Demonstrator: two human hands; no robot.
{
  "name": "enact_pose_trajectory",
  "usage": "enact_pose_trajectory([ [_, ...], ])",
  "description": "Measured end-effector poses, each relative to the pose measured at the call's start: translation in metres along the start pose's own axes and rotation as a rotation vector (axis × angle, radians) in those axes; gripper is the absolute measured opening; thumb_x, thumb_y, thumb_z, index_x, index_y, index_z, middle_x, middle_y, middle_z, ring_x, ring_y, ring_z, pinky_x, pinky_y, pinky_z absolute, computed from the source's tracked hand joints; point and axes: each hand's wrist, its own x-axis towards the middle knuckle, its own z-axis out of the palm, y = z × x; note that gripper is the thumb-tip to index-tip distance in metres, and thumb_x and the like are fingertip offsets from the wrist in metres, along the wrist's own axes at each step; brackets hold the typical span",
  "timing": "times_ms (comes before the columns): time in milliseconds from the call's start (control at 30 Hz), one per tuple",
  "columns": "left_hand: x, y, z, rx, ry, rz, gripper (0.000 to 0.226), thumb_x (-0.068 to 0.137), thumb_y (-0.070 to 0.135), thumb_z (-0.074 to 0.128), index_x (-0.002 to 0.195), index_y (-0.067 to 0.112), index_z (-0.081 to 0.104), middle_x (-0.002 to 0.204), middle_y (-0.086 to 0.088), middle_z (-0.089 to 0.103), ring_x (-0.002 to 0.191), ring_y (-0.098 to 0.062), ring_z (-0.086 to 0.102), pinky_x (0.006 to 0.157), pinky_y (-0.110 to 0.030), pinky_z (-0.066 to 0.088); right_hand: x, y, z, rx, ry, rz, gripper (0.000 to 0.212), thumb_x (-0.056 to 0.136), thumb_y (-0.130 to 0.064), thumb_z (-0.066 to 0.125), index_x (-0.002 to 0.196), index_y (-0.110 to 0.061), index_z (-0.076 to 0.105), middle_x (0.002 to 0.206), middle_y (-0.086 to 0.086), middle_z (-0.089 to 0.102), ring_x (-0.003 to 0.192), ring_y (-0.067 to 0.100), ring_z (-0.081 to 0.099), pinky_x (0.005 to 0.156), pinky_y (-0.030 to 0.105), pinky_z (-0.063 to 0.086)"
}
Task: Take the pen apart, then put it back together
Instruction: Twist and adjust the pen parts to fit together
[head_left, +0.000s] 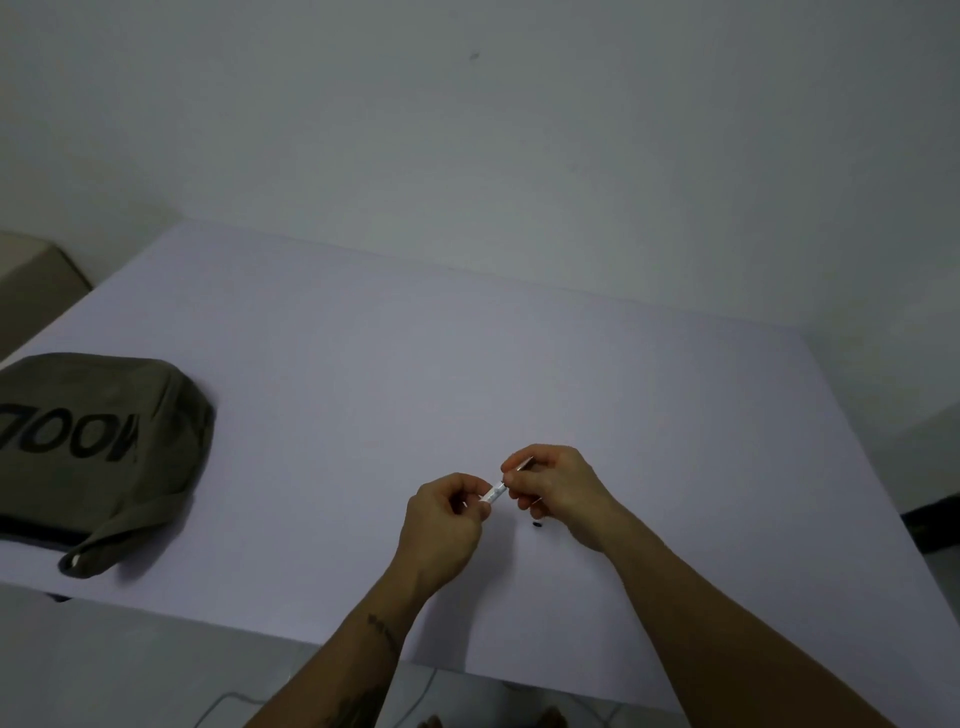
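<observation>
Left hand (447, 514) pinches the white pen (494, 492) end, lower centre of frame; your right hand (556, 488) is closed on the other end, just right of it. Small dark part (537, 526) lies loose on the table (363, 364) below your right hand: brush it and it may roll off. Pull crooked and the pieces could slip.

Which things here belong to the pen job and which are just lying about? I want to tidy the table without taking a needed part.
Part of the job:
- pen, held between left hand and right hand
- small dark piece on the table, probably a pen part

Lying about:
- olive-green bag, far left
</observation>
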Motion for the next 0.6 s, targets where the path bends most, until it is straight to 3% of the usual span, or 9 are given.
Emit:
enact_pose_trajectory([
  [67, -0.0001, 0.0001, 0.0008, 0.001, -0.008, 0.000, 0.014, 0.088, 0.010, 0.065, 0.089, 0.022, 0.072, 0.071, 0.004, 0.063, 0.058, -0.010, 0.052, 0.048, -0.012, 0.043, -0.0002, 0.0010, 0.0004, -0.014, 0.011, 0.007, 0.006, 0.086, -0.012, 0.069, 0.082, -0.008, 0.073, 0.064, 0.006, 0.066, 0.057, 0.016, 0.058, 0.052, 0.027, 0.047],
  [233, 0.0001, -0.0012, 0.0036, -0.009, 0.006, 0.001, 0.018, 0.087, 0.010, 0.066, 0.085, 0.027, 0.071, 0.071, 0.005, 0.064, 0.060, -0.011, 0.056, 0.050, -0.012, 0.045, 0.0013, 0.0017, 0.0072, -0.123, 0.077, 0.022, 0.032, 0.086, -0.039, 0.068, 0.070, -0.011, 0.064, 0.055, 0.002, 0.055, 0.051, 0.016, 0.047, 0.052, 0.028, 0.043],
  [300, 0.0017, -0.0005, 0.0031, -0.013, 0.008, 0.001, 0.018, 0.087, 0.011, 0.066, 0.084, 0.028, 0.071, 0.071, 0.005, 0.065, 0.060, -0.010, 0.056, 0.052, -0.015, 0.047, 0.0009, 0.0029, 0.0071, -0.054, 0.051, 0.022, 0.027, 0.087, -0.037, 0.068, 0.074, -0.013, 0.067, 0.057, 0.001, 0.058, 0.053, 0.015, 0.050, 0.052, 0.028, 0.044],
  [400, 0.0037, 0.0002, 0.0017, -0.006, 0.008, -0.003, 0.020, 0.086, 0.011, 0.066, 0.082, 0.030, 0.070, 0.069, 0.005, 0.064, 0.056, -0.008, 0.054, 0.050, -0.015, 0.045, 0.0004, 0.0048, 0.0029, 0.140, -0.006, 0.038, 0.009, 0.088, -0.018, 0.067, 0.087, -0.013, 0.074, 0.064, 0.004, 0.064, 0.054, 0.014, 0.054, 0.049, 0.026, 0.042],
  [467, 0.0034, -0.0003, 0.0020, -0.011, 0.005, -0.011, 0.018, 0.086, 0.011, 0.067, 0.083, 0.028, 0.071, 0.069, 0.005, 0.064, 0.055, -0.008, 0.052, 0.047, -0.012, 0.044, 0.0005, 0.0059, -0.0005, 0.184, -0.013, 0.044, 0.011, 0.088, -0.010, 0.065, 0.085, -0.011, 0.076, 0.065, 0.006, 0.065, 0.054, 0.014, 0.055, 0.050, 0.026, 0.041],
  [600, 0.0012, -0.0012, 0.0046, -0.023, 0.002, -0.015, 0.015, 0.086, 0.010, 0.067, 0.086, 0.025, 0.072, 0.072, 0.004, 0.065, 0.059, -0.009, 0.055, 0.051, -0.015, 0.045, 0.0013, 0.0054, 0.0025, 0.047, 0.042, 0.062, 0.020, 0.087, -0.025, 0.070, 0.070, -0.014, 0.069, 0.058, 0.001, 0.063, 0.051, 0.013, 0.052, 0.049, 0.025, 0.042],
])
